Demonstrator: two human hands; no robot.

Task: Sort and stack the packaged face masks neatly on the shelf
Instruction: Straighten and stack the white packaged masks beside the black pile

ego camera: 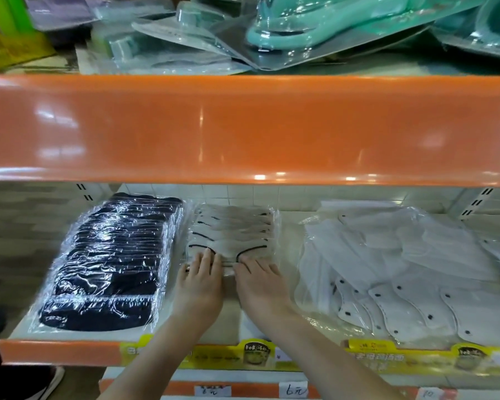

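On the shelf [70,339], both hands [198,287] [261,284] lie flat, fingers spread, pressing the pale mask stack [231,235] square between its neighbours.

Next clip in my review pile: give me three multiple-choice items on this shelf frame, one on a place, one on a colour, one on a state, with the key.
1. Where does the stack of black masks lie?
A. Left of the stack under the hands
B. Right of the white masks
C. On the upper shelf

2. What colour are the ear loops on the middle stack?
A. Green
B. Black
C. Orange

3. How do the hands meet the middle stack?
A. Both lift one pack in the air
B. Only one hand touches it
C. Both lie flat on its near edge

Key: 1 A, the black masks are at the shelf's left end. 2 B, dark loops show through the clear wrap. 3 C, the left hand and right hand rest with fingers straight on the stack's front.
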